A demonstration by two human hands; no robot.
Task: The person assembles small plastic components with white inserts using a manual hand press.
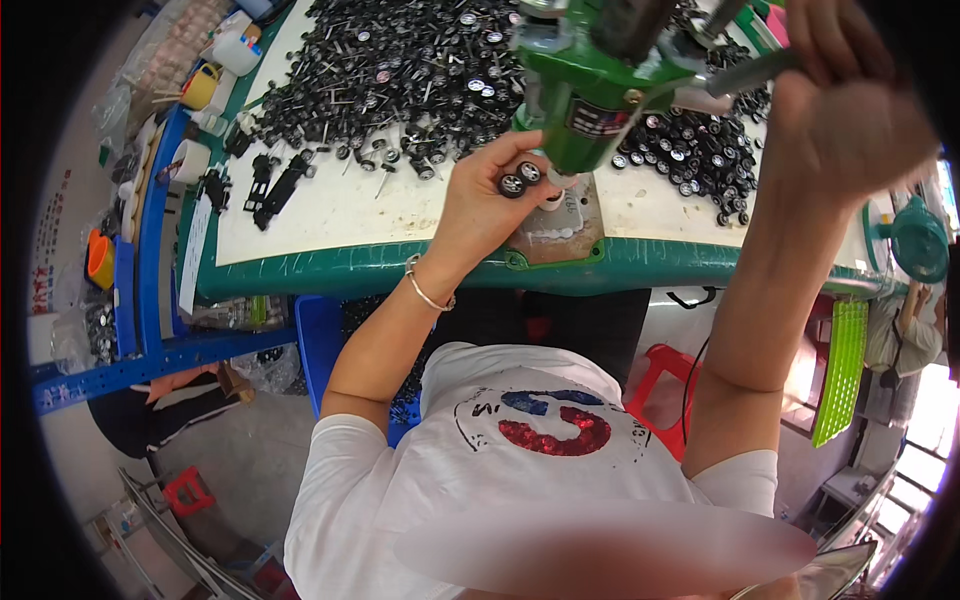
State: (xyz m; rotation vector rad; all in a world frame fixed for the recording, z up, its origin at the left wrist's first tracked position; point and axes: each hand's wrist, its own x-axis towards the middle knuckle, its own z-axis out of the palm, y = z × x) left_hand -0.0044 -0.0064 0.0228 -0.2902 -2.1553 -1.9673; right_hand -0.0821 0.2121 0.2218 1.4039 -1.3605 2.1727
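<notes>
A green hand press (585, 95) stands at the table's front edge on a metal base plate (575, 240). My left hand (478, 205) is closed on small black toy wheels (513, 186) with silver hubs, just left of the press's lower end. Two wheels show at its fingertips; whether an axle joins them is hidden. A small pale round piece (552, 200) sits under the press tip. My right hand (850, 115), partly blurred, is raised at the right, its fingers wrapped round the grey press lever (755, 74).
A big heap of black wheels and axles (400, 70) covers the table behind the press. More loose wheels (690, 155) lie to its right. Black toy chassis parts (280, 190) rest at the left. A blue rack (150, 230) stands left of the table, and a red stool (660, 380) below it.
</notes>
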